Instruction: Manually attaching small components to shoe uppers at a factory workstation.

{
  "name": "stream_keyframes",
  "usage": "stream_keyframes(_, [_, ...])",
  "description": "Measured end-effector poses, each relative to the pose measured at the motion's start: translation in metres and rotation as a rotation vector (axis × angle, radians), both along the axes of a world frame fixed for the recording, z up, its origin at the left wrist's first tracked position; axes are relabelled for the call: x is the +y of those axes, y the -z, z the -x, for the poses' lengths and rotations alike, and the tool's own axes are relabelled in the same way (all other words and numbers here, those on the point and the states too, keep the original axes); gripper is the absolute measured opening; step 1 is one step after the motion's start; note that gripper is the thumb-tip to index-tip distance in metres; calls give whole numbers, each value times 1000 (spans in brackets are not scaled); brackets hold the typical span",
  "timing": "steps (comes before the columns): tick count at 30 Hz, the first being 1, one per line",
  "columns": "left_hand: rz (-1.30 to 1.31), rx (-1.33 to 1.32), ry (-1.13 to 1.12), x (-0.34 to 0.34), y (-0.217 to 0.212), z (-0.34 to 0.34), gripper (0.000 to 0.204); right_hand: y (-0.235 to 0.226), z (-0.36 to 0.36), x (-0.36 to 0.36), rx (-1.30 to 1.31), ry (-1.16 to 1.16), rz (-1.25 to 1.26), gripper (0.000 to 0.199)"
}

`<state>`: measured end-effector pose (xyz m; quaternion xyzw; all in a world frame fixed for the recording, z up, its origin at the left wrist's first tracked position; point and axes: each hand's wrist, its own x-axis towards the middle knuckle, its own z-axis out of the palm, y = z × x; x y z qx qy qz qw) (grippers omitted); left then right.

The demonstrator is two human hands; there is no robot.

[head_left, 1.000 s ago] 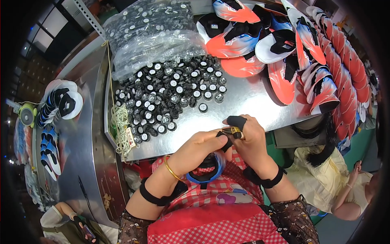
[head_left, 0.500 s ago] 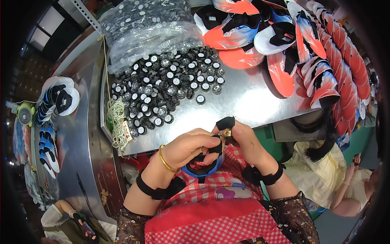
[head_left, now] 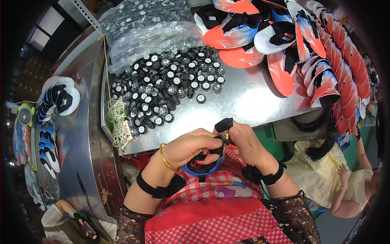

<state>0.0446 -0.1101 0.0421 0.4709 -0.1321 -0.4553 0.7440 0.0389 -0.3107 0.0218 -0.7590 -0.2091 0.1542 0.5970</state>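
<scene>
Close together in front of my chest, just off the near table edge, are my left hand (head_left: 190, 145) and my right hand (head_left: 247, 141). Black covers wrap some fingertips on both. Thumb and fingers of the right pinch a small brass-coloured piece (head_left: 226, 136). The left hand is closed right beside it, thumb pressed to its fingers. Below the hands, a blue-and-black piece that looks like a shoe upper (head_left: 202, 171) hangs against my checked apron. My left fingers seem to grip it; its upper part is hidden behind them.
A metal table (head_left: 187, 118) bears a heap of small black round pieces with white discs (head_left: 170, 75) and clear plastic bags (head_left: 150, 38). Orange, white and blue shoe uppers (head_left: 280, 75) are piled at right. Tangled cord (head_left: 118, 122) lies left. People work at both sides.
My hands have shifted slightly, and the brass-coloured piece between them has turned. The person at the right has moved their arms.
</scene>
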Motion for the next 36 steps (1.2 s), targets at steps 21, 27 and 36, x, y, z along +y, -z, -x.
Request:
stream_keyframes(21, [-646, -947, -463, 6, 27, 21, 73, -5, 9, 14, 478, 145, -160, 10])
stream_keyframes(27, [-813, -1037, -291, 12, 28, 37, 23, -7, 15, 16, 442, 202, -105, 9])
stream_keyframes(36, [-387, -12, -797, 10, 74, 12, 25, -20, 30, 23, 64, -88, 196, 18])
